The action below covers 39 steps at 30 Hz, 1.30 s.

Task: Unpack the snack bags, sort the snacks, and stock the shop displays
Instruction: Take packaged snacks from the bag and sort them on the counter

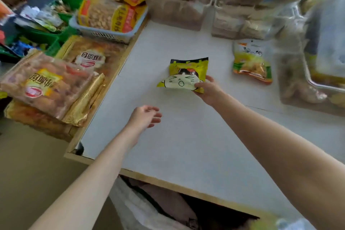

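A yellow snack packet with a cartoon face [183, 74] lies on the white counter [179, 136]. My right hand [209, 90] pinches its near right corner, thumb on top. My left hand [144, 117] hovers over the counter nearer to me and left of the packet, fingers loosely spread and holding nothing. A second yellow-green snack packet [251, 61] lies flat to the right, apart from both hands.
Large clear bags of snacks [308, 73] stand at the right and clear bins [177, 5] at the back. Left of the counter edge lie golden snack packs [48, 84], a grey basket of yellow packs [106, 18] and green bins. A white bag [149, 209] sits under the counter.
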### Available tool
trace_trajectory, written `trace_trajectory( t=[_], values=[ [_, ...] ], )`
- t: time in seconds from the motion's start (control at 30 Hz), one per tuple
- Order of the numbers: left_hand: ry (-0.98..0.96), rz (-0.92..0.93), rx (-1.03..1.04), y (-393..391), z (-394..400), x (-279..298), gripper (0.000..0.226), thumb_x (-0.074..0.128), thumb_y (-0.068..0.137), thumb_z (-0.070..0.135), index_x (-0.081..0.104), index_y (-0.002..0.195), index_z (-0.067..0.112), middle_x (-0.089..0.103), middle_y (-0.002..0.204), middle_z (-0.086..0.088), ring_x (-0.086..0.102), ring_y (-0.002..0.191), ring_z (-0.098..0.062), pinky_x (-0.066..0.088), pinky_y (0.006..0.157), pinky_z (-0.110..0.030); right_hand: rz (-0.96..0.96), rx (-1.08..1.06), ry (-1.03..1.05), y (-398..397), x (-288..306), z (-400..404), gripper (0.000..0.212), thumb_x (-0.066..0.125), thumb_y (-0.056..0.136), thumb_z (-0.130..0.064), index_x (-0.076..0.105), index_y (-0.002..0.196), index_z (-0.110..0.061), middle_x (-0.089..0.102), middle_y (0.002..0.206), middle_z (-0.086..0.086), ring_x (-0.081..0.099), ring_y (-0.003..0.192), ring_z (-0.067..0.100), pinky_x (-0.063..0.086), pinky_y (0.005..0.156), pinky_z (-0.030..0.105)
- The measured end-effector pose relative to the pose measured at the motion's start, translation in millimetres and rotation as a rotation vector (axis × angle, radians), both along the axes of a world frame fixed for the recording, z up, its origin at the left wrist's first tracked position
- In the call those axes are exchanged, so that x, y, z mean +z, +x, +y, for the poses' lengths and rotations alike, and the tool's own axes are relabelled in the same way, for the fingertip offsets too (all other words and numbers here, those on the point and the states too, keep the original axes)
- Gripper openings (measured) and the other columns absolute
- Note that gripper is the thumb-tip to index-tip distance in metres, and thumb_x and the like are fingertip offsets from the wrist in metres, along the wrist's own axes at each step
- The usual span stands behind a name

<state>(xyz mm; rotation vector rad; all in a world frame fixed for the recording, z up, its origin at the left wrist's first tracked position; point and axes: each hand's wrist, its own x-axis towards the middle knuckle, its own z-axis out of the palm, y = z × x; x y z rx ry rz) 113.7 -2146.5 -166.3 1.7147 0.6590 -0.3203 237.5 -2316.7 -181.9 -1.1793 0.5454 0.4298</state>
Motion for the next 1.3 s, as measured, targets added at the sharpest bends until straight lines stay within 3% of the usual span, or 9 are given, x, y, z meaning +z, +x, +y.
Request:
trace_trajectory(
  t=[0.13,0.23,0.4,0.53,0.73,0.97,1.13,1.23,1.3],
  values=[
    [0.133,-0.021,-0.110,14.1,24.2,-26.3,0.016,0.044,0.093,0.005,0.056,0.098,0.015,0.065,0.093,-0.003,0.062,0.076,-0.014,0.042,0.068,-0.025,-0.076,-0.043,-0.019,68.1,-8.5,57.1,0.058,0.050,0.087,0.015,0.031,0.139,-0.002,0.046,0.132,0.019,0.053,0.118,0.032,0.052,0.088,0.030],
    [0.180,-0.016,-0.127,18.5,32.0,-38.3,0.017,0.045,0.093,0.007,0.057,0.100,0.015,0.065,0.096,-0.001,0.064,0.085,-0.018,0.043,0.076,-0.028,-0.107,0.123,-0.051,83.3,-5.3,72.8,0.060,0.051,0.090,0.008,0.026,0.143,-0.006,0.041,0.116,0.010,0.047,0.108,0.025,0.047,0.079,0.020],
    [0.149,0.021,-0.132,9.1,24.5,-36.3,0.016,0.045,0.092,0.008,0.057,0.094,0.019,0.066,0.100,-0.003,0.064,0.085,-0.018,0.044,0.081,-0.030,0.001,0.205,-0.095,54.1,-10.8,37.2,0.042,0.045,0.091,0.009,0.046,0.130,-0.007,0.047,0.090,0.009,0.046,0.098,0.029,0.045,0.091,0.037],
    [0.144,-0.007,-0.165,-8.2,1.5,-13.8,0.017,0.044,0.091,0.007,0.056,0.098,0.017,0.067,0.098,-0.003,0.064,0.086,-0.018,0.046,0.084,-0.031,0.027,0.246,-0.125,-8.5,23.5,-29.6,0.032,0.044,0.093,0.008,0.052,0.123,0.000,0.055,0.108,0.018,0.061,0.082,0.027,0.057,0.068,0.028],
    [0.051,-0.072,-0.337,-65.5,-75.0,42.2,0.021,0.041,0.093,0.008,0.058,0.099,0.019,0.067,0.096,0.001,0.064,0.085,-0.012,0.046,0.080,-0.025,-0.074,0.395,-0.297,-137.7,109.0,-167.7,0.019,0.051,0.092,-0.001,0.060,0.108,-0.003,0.071,0.093,0.012,0.070,0.078,0.021,0.056,0.082,0.029],
    [0.041,-0.316,-0.724,-172.6,-186.2,85.4,0.022,0.052,0.093,0.008,0.063,0.090,0.027,0.066,0.097,0.007,0.059,0.082,0.006,0.043,0.073,-0.007,-0.202,0.499,-0.450,-329.3,150.9,-286.0,0.025,0.060,0.079,-0.008,0.063,0.103,-0.003,0.073,0.091,0.007,0.068,0.080,0.014,0.055,0.073,0.020],
    [0.432,-0.524,-1.227,-232.8,-229.7,72.9,0.026,0.056,0.087,0.030,0.068,0.109,0.025,0.055,0.130,0.006,0.047,0.122,-0.006,0.035,0.102,-0.023,-0.187,1.214,-1.102,-410.9,90.3,-303.4,0.073,0.072,0.081,-0.036,0.035,0.141,-0.019,0.048,0.132,-0.005,0.046,0.122,0.013,0.033,0.088,0.014],
    [0.856,-0.486,-1.371,-236.4,-238.6,67.8,0.040,0.053,0.090,0.036,0.053,0.130,0.030,0.029,0.152,0.007,0.024,0.140,-0.012,0.027,0.111,-0.035,-0.243,1.131,-1.199,-428.8,81.2,-302.7,0.065,0.070,0.082,-0.030,0.040,0.138,-0.019,0.058,0.123,0.008,0.053,0.104,0.021,0.038,0.081,0.029],
    [0.924,-0.390,-1.281,-231.3,-239.5,74.0,0.042,0.052,0.092,0.031,0.048,0.134,0.031,0.023,0.154,0.005,0.021,0.141,-0.014,0.023,0.111,-0.034,-0.294,1.039,-1.245,-432.6,92.9,-315.2,0.046,0.070,0.081,-0.019,0.055,0.124,-0.015,0.066,0.105,0.013,0.060,0.094,0.027,0.042,0.075,0.032]
  ],
)
